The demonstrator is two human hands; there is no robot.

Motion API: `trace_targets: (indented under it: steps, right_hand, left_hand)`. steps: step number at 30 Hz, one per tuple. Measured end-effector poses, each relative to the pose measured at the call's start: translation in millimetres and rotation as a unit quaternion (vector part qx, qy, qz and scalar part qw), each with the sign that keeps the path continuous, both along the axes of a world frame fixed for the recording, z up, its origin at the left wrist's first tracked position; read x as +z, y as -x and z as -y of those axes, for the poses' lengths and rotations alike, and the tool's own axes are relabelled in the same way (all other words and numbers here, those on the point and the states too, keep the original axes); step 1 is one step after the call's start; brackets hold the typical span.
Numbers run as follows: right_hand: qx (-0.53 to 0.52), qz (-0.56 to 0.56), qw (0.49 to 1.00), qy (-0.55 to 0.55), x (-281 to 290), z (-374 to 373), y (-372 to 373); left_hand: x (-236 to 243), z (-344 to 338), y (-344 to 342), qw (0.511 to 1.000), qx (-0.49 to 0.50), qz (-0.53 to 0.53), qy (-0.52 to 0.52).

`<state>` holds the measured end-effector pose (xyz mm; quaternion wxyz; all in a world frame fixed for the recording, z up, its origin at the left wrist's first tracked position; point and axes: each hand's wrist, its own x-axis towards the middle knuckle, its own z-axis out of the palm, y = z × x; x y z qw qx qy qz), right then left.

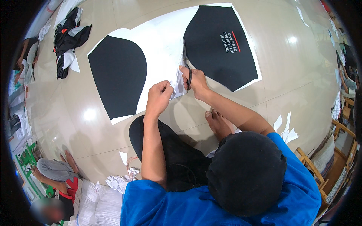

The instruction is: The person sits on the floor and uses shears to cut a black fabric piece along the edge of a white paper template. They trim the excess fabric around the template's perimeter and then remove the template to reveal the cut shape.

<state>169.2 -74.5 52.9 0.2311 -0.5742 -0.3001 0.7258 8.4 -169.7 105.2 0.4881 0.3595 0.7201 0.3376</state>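
Note:
On the floor lies a large white sheet (160, 49) bearing two black printed sleeve-shaped panels. The left panel (118, 77) is plain. The right panel (218, 47) carries white lettering and a red stripe. My right hand (197, 83) is closed round the dark handles of a pair of scissors (189, 80), whose blades point away from me along the right panel's left edge. My left hand (158, 98) is closed in a pinch on the sheet's near edge, left of the scissors. Between my hands the white sheet is creased and raised. My left fingertips are partly hidden.
A bundle of black and white cloth (69, 37) lies far left. White scraps (287, 130) are on the tiled floor (281, 92) at right, and crumpled ones (118, 182) near left. Another person (62, 188) sits lower left by white sacks (102, 203). Wooden frames (339, 150) stand at right.

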Motion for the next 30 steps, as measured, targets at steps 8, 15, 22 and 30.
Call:
trace_targets:
  steps: [8,15,22,30]
  right_hand:
    - [-0.001,-0.002,1.000,0.002,-1,-4,3]
    - [-0.017,0.001,1.000,-0.020,-4,0,7]
    - [-0.039,-0.019,0.999,-0.012,-6,6,18]
    - [-0.043,-0.038,0.998,0.011,2,-10,32]
  left_hand:
    - [-1,2,1,1.000,0.004,0.001,-0.008]
    - [-1,2,1,1.000,0.007,0.002,-0.009]
    - [5,4,11,0.999,0.039,0.001,-0.014]
    - [2,7,27,0.998,0.061,-0.002,-0.027]
